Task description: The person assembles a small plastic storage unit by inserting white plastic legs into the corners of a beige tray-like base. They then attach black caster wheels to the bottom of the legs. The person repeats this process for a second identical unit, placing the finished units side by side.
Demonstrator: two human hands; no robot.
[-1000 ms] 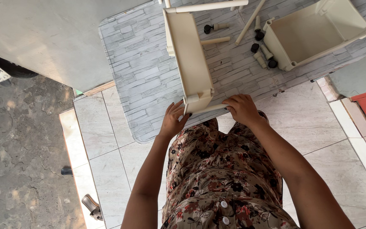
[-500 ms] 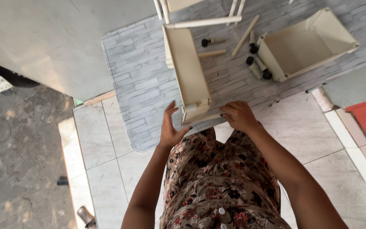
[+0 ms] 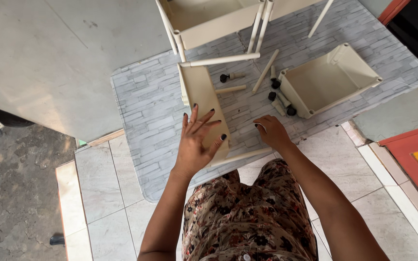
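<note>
A cream plastic tray (image 3: 200, 94) stands on its edge on a grey brick-pattern mat (image 3: 146, 116); thin cream poles run along its far and near ends. My left hand (image 3: 195, 142) is open with fingers spread, held against or just over the tray's near half. My right hand (image 3: 270, 130) rests on the mat to the right of the tray, fingers curled down. Something small and pale shows at its fingertips, but whether it grips it is hidden. A second cream tray (image 3: 330, 82) lies open side up further right.
Loose cream tubes (image 3: 265, 71) and black casters (image 3: 272, 95) lie between the two trays. Another tray with poles (image 3: 209, 17) sits at the top edge. White floor tiles (image 3: 107, 193) lie near me, a red frame (image 3: 412, 154) at the right, and a grey slab (image 3: 49, 58) at the left.
Both hands have let go of the upright tray's near end. My left hand has lifted and spread open; my right hand has moved right onto the mat. The view has shifted back.
</note>
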